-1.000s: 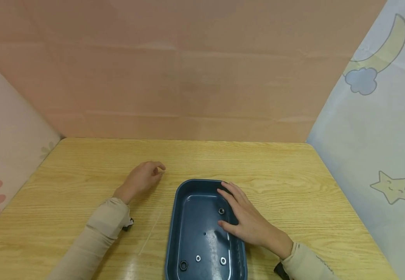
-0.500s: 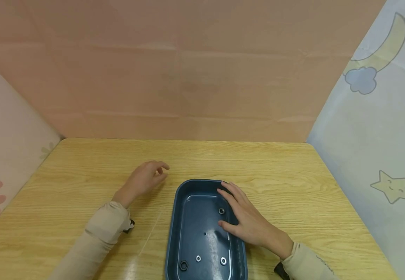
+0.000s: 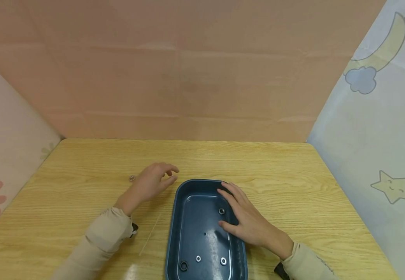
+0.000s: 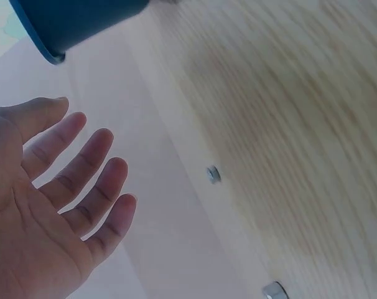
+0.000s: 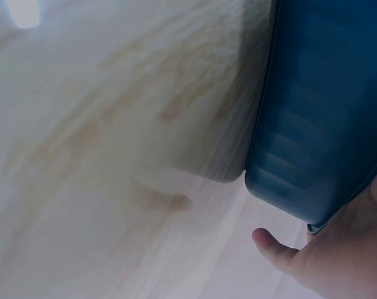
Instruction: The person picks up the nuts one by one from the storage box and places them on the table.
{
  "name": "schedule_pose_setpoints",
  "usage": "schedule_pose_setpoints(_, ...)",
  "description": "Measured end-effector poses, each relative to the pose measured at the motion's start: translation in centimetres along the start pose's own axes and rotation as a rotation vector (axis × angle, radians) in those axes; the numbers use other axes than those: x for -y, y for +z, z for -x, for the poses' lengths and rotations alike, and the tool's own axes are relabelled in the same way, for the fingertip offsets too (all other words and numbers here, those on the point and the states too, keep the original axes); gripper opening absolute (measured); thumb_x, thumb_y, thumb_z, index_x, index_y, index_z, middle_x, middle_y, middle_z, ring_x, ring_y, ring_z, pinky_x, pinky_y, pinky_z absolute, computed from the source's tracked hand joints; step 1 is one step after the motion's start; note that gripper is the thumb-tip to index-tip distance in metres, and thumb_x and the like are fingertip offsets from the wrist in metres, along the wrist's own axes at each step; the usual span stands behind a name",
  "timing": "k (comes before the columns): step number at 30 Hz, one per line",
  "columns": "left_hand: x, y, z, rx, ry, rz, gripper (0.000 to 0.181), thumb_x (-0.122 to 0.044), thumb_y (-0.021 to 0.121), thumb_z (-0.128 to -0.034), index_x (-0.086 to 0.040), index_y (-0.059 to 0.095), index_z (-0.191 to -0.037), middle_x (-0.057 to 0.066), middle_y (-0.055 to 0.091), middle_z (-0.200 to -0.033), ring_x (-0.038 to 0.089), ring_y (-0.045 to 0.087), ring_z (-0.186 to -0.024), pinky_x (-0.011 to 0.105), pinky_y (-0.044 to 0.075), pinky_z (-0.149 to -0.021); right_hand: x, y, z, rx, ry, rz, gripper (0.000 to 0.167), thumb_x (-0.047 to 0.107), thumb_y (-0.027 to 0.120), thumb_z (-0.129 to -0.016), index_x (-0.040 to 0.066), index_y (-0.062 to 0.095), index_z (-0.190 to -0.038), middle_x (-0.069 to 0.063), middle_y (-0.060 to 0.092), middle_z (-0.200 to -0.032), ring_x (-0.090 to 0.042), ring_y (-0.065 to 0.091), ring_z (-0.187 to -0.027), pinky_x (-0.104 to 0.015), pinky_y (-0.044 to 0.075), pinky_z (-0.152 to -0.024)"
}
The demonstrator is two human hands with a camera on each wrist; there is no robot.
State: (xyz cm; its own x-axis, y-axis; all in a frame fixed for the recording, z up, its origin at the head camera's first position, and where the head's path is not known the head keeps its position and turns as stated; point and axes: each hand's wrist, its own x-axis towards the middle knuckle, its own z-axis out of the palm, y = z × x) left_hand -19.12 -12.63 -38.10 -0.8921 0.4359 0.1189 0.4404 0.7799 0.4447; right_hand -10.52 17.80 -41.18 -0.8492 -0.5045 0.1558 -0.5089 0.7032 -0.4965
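My left hand (image 3: 153, 182) hovers over the table to the left of the blue tray (image 3: 172, 225), fingers relaxed and loosely bent. In the left wrist view its palm is bare and holds nothing. A small metal nut (image 3: 132, 178) lies on the table just left of that hand; the left wrist view shows a nut (image 4: 213, 174) and another metal piece (image 4: 276, 291) on the wood. My right hand (image 3: 249, 223) rests over the tray's right rim with fingers spread. Inside the tray lie several pieces, among them a hex nut (image 3: 221, 211) and a larger dark nut (image 3: 183, 266).
Two smaller silver ring-shaped pieces, one left (image 3: 198, 258) and one right (image 3: 223, 261), lie near the tray's front. The wooden table (image 3: 293, 186) meets a brown back panel (image 3: 188, 89). Patterned side panels stand left (image 3: 13, 136) and right (image 3: 356, 155).
My left hand has moved to the right toward the tray, its fingers opening slightly. A nut has come into sight on the table behind it. The right hand and tray stay put.
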Motion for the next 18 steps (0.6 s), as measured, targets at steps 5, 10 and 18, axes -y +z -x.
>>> schedule_pose_setpoints(5, -1.0, 0.0, 0.3, -0.016, 0.031, -0.013, 0.025, -0.022, 0.067, -0.0947, -0.011, 0.072, -0.117, 0.005, 0.072, -0.101, 0.025, 0.066, -0.095, 0.041, 0.055, -0.081, 0.0, 0.0, 0.0, 0.004, 0.000, 0.001, 0.080, 0.031, 0.072, -0.087, 0.012, 0.034, -0.154, -0.004, 0.019, -0.165, -0.035, 0.019, -0.151, -0.064, 0.033, -0.112)
schedule_pose_setpoints(10, -1.6, 0.0, 0.5, -0.030, 0.077, -0.023, 0.024, -0.021, 0.069, -0.0939, -0.011, 0.072, -0.115, 0.004, 0.073, -0.100, 0.026, 0.066, -0.094, 0.040, 0.054, -0.080, 0.0, 0.0, 0.0, 0.008, 0.005, -0.003, 0.080, 0.032, 0.072, -0.087, 0.012, 0.034, -0.154, -0.004, 0.019, -0.165, -0.035, 0.019, -0.151, -0.064, 0.033, -0.112)
schedule_pose_setpoints(18, -2.8, -0.1, 1.2, -0.040, 0.127, -0.054, 0.023, -0.022, 0.070, -0.0925, -0.013, 0.072, -0.114, 0.001, 0.071, -0.098, 0.022, 0.065, -0.090, 0.037, 0.054, -0.078, 0.1, -0.1, -0.1, 0.012, 0.010, -0.011, 0.080, 0.032, 0.072, -0.087, 0.013, 0.033, -0.154, -0.004, 0.019, -0.165, -0.034, 0.018, -0.152, -0.064, 0.032, -0.112)
